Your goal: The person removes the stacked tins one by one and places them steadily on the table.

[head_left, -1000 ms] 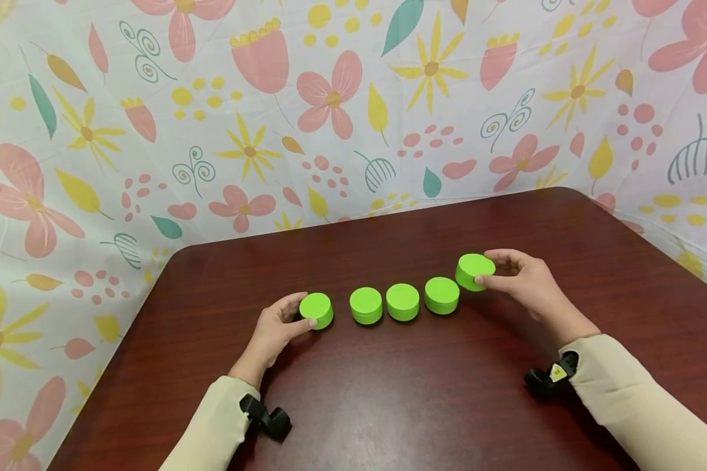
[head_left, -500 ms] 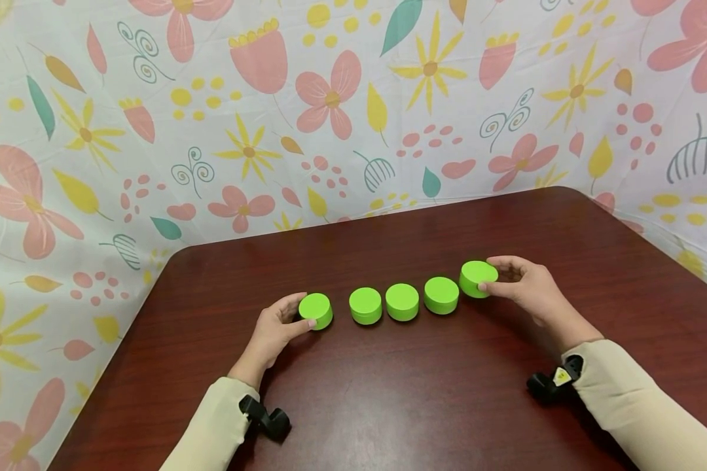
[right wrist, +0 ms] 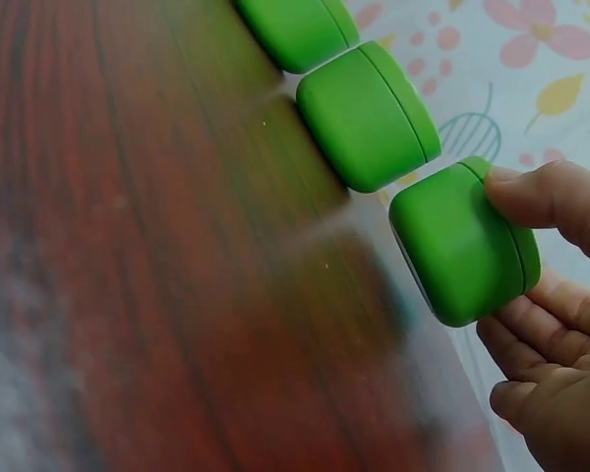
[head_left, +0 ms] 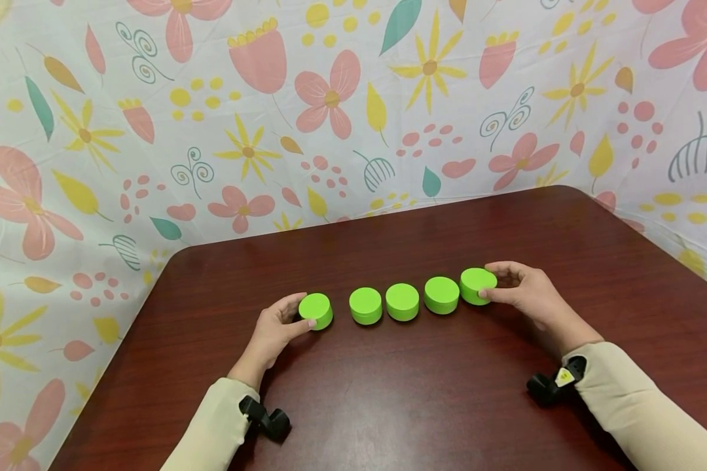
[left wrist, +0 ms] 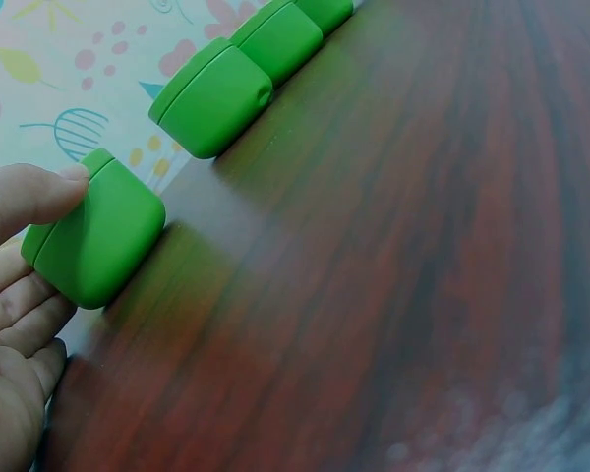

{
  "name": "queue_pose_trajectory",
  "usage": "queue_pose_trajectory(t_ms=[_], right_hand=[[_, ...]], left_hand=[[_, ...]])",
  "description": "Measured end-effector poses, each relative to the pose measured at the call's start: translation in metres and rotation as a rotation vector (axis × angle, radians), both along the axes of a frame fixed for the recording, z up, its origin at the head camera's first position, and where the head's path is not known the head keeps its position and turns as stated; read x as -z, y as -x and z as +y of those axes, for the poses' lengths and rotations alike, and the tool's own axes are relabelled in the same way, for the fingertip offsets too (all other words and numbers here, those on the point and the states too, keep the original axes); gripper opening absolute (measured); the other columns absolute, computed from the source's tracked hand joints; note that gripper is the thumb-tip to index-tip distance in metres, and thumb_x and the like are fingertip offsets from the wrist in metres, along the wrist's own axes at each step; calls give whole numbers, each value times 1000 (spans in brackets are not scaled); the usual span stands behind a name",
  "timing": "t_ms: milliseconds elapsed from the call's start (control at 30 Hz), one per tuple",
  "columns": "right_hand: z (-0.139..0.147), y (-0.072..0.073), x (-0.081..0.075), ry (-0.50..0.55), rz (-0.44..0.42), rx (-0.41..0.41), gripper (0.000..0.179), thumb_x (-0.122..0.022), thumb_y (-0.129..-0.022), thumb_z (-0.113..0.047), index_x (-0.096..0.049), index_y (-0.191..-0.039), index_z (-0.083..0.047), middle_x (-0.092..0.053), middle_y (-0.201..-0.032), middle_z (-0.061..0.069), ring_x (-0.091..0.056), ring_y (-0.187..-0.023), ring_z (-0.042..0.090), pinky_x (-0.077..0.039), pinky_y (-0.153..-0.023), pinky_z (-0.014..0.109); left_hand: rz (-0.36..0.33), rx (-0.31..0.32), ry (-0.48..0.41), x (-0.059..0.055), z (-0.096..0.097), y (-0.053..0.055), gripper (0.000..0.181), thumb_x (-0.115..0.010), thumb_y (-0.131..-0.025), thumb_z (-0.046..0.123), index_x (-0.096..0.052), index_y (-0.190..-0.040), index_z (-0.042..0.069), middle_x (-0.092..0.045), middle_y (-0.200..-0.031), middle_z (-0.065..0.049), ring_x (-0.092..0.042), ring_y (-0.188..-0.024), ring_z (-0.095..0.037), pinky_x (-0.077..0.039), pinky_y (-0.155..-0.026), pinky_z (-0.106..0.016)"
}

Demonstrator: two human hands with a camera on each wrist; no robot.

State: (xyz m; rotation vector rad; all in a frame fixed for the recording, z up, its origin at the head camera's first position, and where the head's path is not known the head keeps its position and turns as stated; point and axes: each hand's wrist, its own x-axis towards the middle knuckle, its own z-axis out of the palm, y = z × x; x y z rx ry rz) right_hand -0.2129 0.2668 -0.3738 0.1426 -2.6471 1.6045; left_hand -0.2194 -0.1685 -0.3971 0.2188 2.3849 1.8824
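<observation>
Several small, round, bright green lidded jars form a slightly bent row across the table. My left hand (head_left: 278, 328) holds the leftmost jar (head_left: 315, 311) between thumb and fingers; it stands on the table in the left wrist view. My right hand (head_left: 525, 291) grips the rightmost jar (right wrist: 462, 246) by its side, thumb near the lid seam. Whether that jar's base touches the table is hard to tell. Between the hands stand the second jar (head_left: 366, 305), the middle jar (head_left: 402, 301) and the fourth jar (head_left: 442, 295). A wider gap separates the leftmost jar from the second.
The dark red-brown wooden table (head_left: 377, 392) has rounded far corners. Behind it hangs a white cloth (head_left: 330, 170) printed with flowers and leaves. Black wrist-worn devices sit at the left cuff (head_left: 265, 418) and the right cuff (head_left: 556, 381).
My right hand has lowered its jar and brought it nearer to me, beside the fourth jar. The left hand and the other jars stay where they were.
</observation>
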Motion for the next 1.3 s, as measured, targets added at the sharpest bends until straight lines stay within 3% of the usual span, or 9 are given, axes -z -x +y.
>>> queue_pose_trajectory(t_ms=[300,667,1300], right_hand=[[0,0,3,-11,-13,-15,60,-75,-79,-20,-48,-127,4,-58,-99,-6,-55,-83,-4,-49,-69,17],[1,0,5,37,-12,-39,60,-76,-77,-14,-47,-125,7,-58,-93,-13,-57,-82,-1,-49,-68,17],[1,0,4,9,-24,-50,59,-76,-76,-14,-48,-125,5,-57,-99,-8,-55,-86,-4,-47,-71,15]], left_hand=[[-2,-5,-2,0,0,-1,54,-72,-78,1,-53,-128,6,-57,-127,-13,-48,-123,-23,-35,-104,-42],[-10,-7,7,-1,1,-1,55,-72,-78,2,-52,-129,6,-56,-128,-13,-48,-123,-24,-38,-103,-42],[29,-5,-18,-3,1,-1,57,-71,-78,-2,-50,-130,2,-55,-129,-16,-48,-122,-24,-37,-103,-42]])
